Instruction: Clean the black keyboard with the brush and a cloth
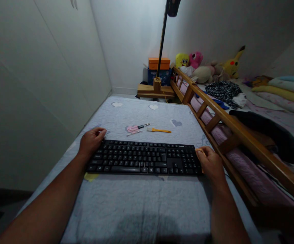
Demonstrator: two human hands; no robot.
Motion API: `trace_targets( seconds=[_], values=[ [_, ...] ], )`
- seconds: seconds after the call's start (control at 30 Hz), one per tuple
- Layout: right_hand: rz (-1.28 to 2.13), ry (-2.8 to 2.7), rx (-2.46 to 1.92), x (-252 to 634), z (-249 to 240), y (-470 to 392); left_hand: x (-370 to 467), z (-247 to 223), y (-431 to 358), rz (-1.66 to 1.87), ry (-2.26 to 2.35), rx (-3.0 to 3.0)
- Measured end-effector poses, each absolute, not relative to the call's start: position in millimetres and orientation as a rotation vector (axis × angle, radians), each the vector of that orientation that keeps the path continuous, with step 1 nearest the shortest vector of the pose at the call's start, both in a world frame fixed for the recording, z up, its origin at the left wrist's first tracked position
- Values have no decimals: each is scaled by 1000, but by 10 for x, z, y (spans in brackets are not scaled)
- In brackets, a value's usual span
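Observation:
A black keyboard [144, 158] lies flat on the light blue quilted cover [136, 206], its keys facing up. At its left end rests my left hand [91, 141], fingers curled together near the upper left corner; whether they grip anything is hidden. My right hand [210, 162] is at the keyboard's right end, its fingers closed on a small orange cloth [199, 150]. Beyond the keyboard lie a yellow-handled brush [160, 130], a tool with a black grip [142, 126] and thin white swabs [134, 133].
A wooden rail [218, 112] runs along the right side, with clothes and plush toys on a bed behind it. A stand on a wooden base [155, 89] rises past the far edge, near an orange box [159, 63]. White panels [47, 84] line the left.

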State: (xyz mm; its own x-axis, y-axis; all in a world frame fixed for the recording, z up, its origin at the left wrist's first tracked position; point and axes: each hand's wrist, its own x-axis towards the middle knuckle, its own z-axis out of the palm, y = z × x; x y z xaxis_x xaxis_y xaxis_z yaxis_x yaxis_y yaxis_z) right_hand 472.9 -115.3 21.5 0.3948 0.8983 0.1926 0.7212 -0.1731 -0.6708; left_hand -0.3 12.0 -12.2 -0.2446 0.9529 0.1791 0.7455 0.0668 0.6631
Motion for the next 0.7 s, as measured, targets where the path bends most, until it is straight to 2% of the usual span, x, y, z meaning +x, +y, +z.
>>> trace_targets(
  seconds=[0.13,0.3,0.53,0.7],
  values=[
    [145,-1539,-1805,4699,223,-1126,6,-96,108,982,2023,1682],
    [354,-1817,-1659,4554,256,-1071,-13,-97,90,990,1935,1696],
    [193,-1919,-1683,4485,177,-959,-6,-82,80,979,1919,1680],
    [207,-1993,-1690,4510,168,-1006,-15,-94,81,965,1910,1712]
  ],
)
